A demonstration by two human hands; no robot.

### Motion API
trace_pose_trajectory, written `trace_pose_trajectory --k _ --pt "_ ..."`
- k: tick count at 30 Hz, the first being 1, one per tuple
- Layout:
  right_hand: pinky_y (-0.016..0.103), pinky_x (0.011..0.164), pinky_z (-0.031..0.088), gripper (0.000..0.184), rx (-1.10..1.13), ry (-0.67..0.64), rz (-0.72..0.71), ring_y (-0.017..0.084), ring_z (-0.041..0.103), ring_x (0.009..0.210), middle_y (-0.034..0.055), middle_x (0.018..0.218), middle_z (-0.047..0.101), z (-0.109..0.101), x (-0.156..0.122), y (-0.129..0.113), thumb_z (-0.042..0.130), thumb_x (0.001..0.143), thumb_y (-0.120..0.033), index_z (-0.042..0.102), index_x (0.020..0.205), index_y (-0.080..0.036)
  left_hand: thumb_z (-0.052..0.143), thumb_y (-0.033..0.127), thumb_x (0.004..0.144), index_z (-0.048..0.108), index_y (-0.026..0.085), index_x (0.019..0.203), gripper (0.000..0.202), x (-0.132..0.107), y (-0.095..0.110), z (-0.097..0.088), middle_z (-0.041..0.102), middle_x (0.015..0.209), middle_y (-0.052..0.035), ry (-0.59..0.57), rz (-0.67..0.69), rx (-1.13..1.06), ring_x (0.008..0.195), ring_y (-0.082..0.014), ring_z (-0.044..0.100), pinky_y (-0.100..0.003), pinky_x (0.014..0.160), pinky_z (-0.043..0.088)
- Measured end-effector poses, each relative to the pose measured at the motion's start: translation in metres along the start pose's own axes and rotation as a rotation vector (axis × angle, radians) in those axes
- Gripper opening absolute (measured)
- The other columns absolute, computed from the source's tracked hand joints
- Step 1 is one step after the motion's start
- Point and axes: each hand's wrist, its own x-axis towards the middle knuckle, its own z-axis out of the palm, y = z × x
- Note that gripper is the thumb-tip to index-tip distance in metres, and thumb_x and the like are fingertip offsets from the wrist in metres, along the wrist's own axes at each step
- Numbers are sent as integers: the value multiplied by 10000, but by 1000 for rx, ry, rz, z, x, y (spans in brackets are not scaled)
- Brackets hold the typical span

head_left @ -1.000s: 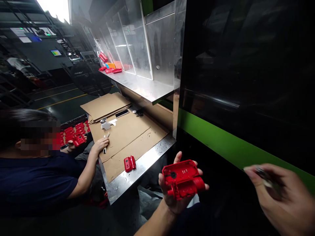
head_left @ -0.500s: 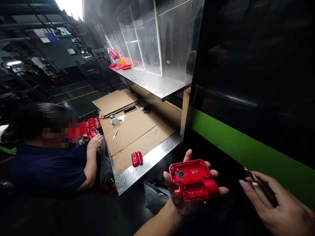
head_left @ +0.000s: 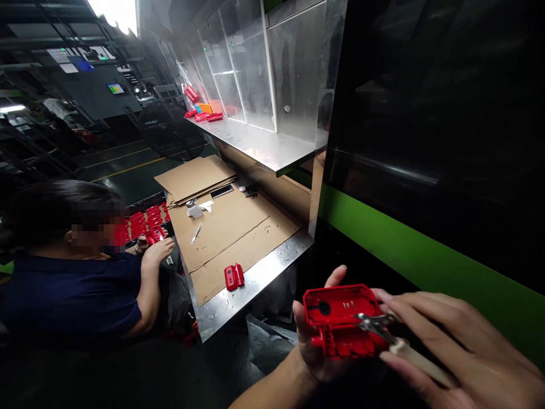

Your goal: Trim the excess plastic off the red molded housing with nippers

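The left hand (head_left: 313, 360) cradles the red housing (head_left: 336, 304), beyond the near edge of the worktop (head_left: 255, 288); the right hand (head_left: 455, 341) grips pliers (head_left: 377, 325), tip over it. The housing looks light, stiff and smooth, its thin ribs perhaps fragile; the outer sides seem the best hold.

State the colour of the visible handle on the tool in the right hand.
The handle is pale cream; it shows best in the head view.

One head-worn view, forward and down across the worktable (head_left: 264, 278) (hands (head_left: 460, 343) close, at lower right)
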Motion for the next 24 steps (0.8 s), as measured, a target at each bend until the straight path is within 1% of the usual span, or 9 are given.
trace_pose_trajectory --k 2,3,6,8,11,14,19,24 --pt "379 988 427 505 8 -17 -145 241 569 1092 104 1171 646 -2 18 -10 648 926 -333 543 1367 -111 668 789 735 513 292 1438 875 -1 -2 0 624 1320 -147 12 17 18 1273 -339 562 -529 1167 304" --pt "392 985 426 473 13 -11 -183 242 568 1080 116 1154 653 -2 26 -15 660 919 -299 570 1328 -79 670 786 735 530 285 1427 866 -1 -3 0 634 1306 -134 23 20 22 1274 -334 563 -506 1171 312" --pt "403 951 442 348 42 6 -200 233 600 1004 105 1089 687 -3 45 -24 642 930 -251 658 1226 -69 703 799 684 581 297 1384 870 -2 -6 -1 626 1327 -100 56 7 17 1282 -328 560 -449 1149 368" --pt "398 947 440 306 46 12 -208 225 616 960 86 1046 700 -3 52 -27 622 941 -245 694 1185 -76 718 805 655 580 311 1384 891 -2 -6 -2 600 1371 -87 56 -16 12 1327 -334 519 -437 1146 373" --pt "404 980 420 287 20 13 -234 230 622 948 86 1000 703 -2 56 -28 616 942 -242 713 1141 -61 740 791 640 569 326 1392 901 -3 -5 -2 571 1411 -68 57 -50 2 1390 -337 446 -432 1170 335" --pt "407 989 413 282 3 2 -254 235 620 951 88 989 703 -2 57 -28 610 941 -233 717 1129 -53 756 785 624 570 344 1386 901 -4 -4 -2 569 1413 -47 71 -76 -12 1373 -326 466 -416 1181 316" --pt "410 982 411 286 -20 -2 -262 244 621 959 90 996 703 -3 58 -28 599 949 -240 717 1127 -50 729 804 639 589 351 1363 865 -3 -4 -3 597 1379 -76 60 -77 -21 1328 -304 521 -400 1170 325" --pt "402 971 418 286 -11 -1 -245 239 624 955 84 1014 704 -3 57 -29 609 943 -244 717 1131 -58 735 799 637 561 348 1389 894 -3 -4 -1 538 1454 -54 40 -100 -14 1371 -297 478 -388 1189 300"
